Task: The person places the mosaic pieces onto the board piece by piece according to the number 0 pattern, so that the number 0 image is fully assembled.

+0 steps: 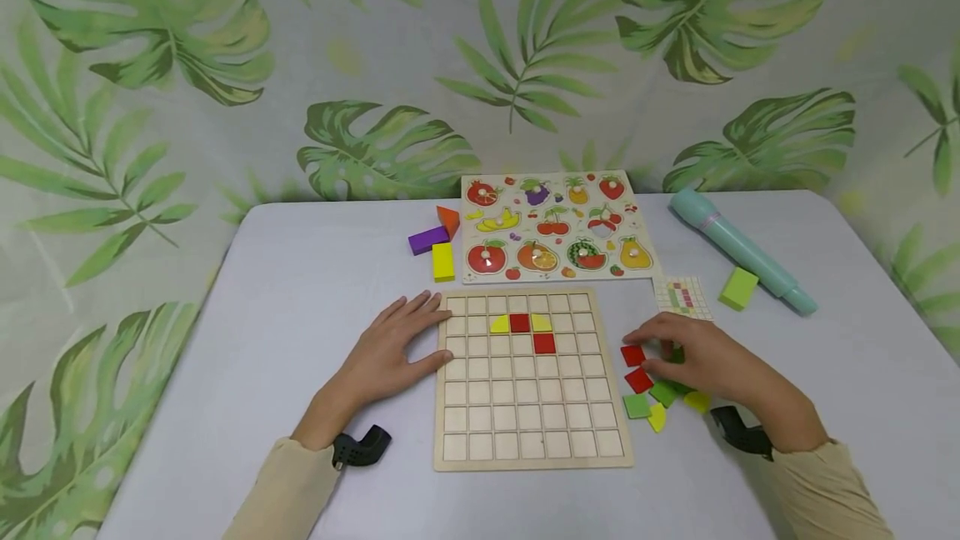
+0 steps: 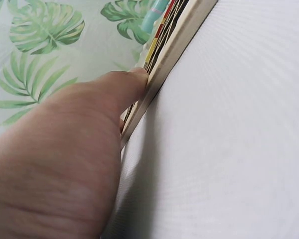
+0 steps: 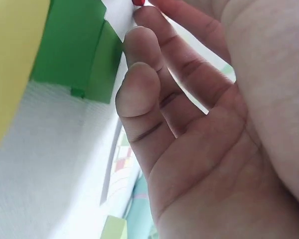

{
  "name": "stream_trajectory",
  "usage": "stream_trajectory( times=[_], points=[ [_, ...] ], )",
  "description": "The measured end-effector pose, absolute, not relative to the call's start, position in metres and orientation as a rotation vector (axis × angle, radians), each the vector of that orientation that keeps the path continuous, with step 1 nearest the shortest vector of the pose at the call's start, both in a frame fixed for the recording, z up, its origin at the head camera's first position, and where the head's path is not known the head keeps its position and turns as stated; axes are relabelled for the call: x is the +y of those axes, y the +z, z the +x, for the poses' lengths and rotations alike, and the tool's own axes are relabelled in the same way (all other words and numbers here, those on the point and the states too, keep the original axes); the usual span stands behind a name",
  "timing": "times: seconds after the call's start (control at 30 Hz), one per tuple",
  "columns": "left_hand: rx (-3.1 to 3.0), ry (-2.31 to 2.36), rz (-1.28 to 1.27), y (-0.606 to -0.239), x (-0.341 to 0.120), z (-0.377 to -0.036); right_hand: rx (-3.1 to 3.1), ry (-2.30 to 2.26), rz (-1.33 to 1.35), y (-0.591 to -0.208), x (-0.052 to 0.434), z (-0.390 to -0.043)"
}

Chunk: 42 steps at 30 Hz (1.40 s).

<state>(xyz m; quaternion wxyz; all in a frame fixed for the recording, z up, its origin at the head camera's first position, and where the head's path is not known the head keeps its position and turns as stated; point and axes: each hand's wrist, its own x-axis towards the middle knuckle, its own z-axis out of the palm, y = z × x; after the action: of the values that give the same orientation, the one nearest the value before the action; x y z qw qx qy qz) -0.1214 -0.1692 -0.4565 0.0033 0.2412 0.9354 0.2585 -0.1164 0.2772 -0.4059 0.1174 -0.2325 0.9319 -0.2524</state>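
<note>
A wooden grid board lies flat before me. In its upper rows sit two red square tiles and two yellow quarter-circle tiles. My left hand rests at the board's left edge, fingers extended and thumb touching the rim; the left wrist view shows the thumb against that edge. Right of the board, my right hand pinches a red square tile between index finger and thumb. Another red tile, green tiles and yellow tiles lie beneath and beside it, partly hidden.
Behind the board lies a fruit puzzle. Purple, orange and yellow blocks stand left of it. At right are a small pattern card, a light green block and a teal tube-shaped object.
</note>
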Motion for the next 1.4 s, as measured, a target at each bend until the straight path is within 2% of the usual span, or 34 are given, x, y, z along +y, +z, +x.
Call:
stream_trajectory(
  times=[0.33, 1.4],
  points=[
    [2.923, 0.812, 0.758, -0.454, -0.169, -0.12, 2.782, -0.795, -0.748, -0.41, 0.272, -0.115],
    [2.935, 0.808, 0.743, -0.455, -0.169, -0.121, 2.836, -0.915, -0.88, -0.425, 0.183, -0.09]
  ],
)
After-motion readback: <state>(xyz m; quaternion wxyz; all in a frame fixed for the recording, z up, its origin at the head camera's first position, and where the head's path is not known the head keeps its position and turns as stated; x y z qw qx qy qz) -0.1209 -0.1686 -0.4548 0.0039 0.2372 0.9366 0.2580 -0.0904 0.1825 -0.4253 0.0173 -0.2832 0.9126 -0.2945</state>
